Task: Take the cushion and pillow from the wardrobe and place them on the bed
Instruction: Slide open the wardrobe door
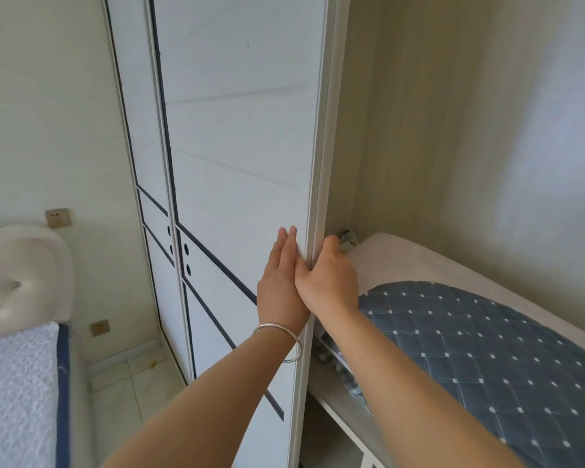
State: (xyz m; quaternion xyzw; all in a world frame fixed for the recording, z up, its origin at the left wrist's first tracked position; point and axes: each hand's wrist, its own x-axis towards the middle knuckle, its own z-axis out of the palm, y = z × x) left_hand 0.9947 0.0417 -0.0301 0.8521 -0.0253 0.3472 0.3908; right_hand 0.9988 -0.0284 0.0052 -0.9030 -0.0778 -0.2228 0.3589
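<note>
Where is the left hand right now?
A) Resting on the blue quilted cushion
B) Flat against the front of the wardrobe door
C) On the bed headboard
B: the left hand lies open, palm flat on the white wardrobe door near its edge.

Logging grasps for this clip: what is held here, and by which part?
The right hand curls its grip around the sliding wardrobe door at its right edge; the left hand lies flat on its face.
</note>
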